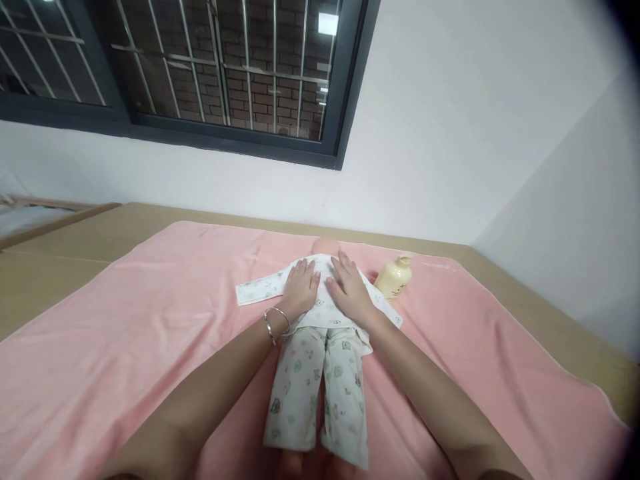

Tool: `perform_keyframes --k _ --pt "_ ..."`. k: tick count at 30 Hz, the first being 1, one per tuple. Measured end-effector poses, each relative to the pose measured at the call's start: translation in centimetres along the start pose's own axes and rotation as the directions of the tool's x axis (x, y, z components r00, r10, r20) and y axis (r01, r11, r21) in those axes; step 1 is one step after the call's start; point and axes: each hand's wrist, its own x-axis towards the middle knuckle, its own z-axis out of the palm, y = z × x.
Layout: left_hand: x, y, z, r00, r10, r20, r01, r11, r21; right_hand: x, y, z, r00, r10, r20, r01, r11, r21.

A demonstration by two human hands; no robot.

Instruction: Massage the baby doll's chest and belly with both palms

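A doll lies on a pink blanket, its head toward the wall and its feet toward me. It wears a white printed top and matching printed trousers. My left hand rests flat on the left side of the top, fingers stretched out, with a bracelet at the wrist. On the right side of the top lies my right hand, also flat with its fingers extended. One sleeve spreads out to the left; the other slants down to the right, partly behind my right arm.
A pale yellow bottle stands tilted on the pink blanket, right of the doll. The blanket covers a tan surface that meets a white wall. A dark-framed window with metal bars is above.
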Motion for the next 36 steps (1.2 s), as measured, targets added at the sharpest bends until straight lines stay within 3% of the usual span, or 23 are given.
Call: perform_keyframes --k 2,6,11,15,18,20,24,28,32,36 --pt "0.0 0.0 0.0 1.000 -0.003 -0.003 0.003 1.000 -0.022 0.0 0.0 0.1 0.999 0.021 -0.035 -0.021 1.000 -0.007" --pt "0.0 0.1 0.0 1.000 -0.012 0.003 0.012 1.000 -0.024 0.1 0.1 0.3 0.991 0.040 0.129 -0.043 0.999 0.020" --pt "0.0 0.1 -0.1 1.000 -0.008 0.017 0.008 1.000 0.013 0.1 0.1 0.2 0.999 0.040 -0.001 -0.040 0.999 -0.003" --pt "0.1 -0.1 0.0 1.000 -0.002 0.027 0.002 1.000 0.012 0.1 -0.1 0.1 0.990 0.055 0.127 -0.054 0.998 -0.010" --pt "0.0 -0.2 0.2 1.000 -0.007 0.011 0.007 1.000 0.016 -0.1 -0.4 0.1 0.999 0.043 -0.001 -0.043 0.998 -0.046" --pt "-0.2 -0.1 0.2 1.000 -0.007 0.004 0.007 1.000 0.029 -0.4 -0.6 0.2 0.999 0.026 -0.025 -0.028 0.997 -0.066" --pt "-0.7 0.2 0.0 1.000 -0.004 0.025 0.002 0.998 0.064 -0.8 -0.4 1.0 0.986 0.027 0.165 -0.016 0.998 -0.066" --pt "-1.0 0.6 -0.5 0.999 -0.023 0.037 0.020 0.996 0.085 -0.8 -0.1 1.3 0.978 0.034 0.204 -0.020 0.997 -0.068" --pt "-1.1 0.7 -0.8 0.998 -0.036 0.055 0.033 0.999 0.040 -0.6 -0.5 0.0 0.980 0.068 0.188 -0.061 0.997 -0.041" --pt "-0.9 1.0 -1.1 0.998 -0.061 0.015 0.063 0.983 -0.174 -0.1 -1.1 -3.4 0.997 0.061 0.053 -0.060 0.998 -0.019"
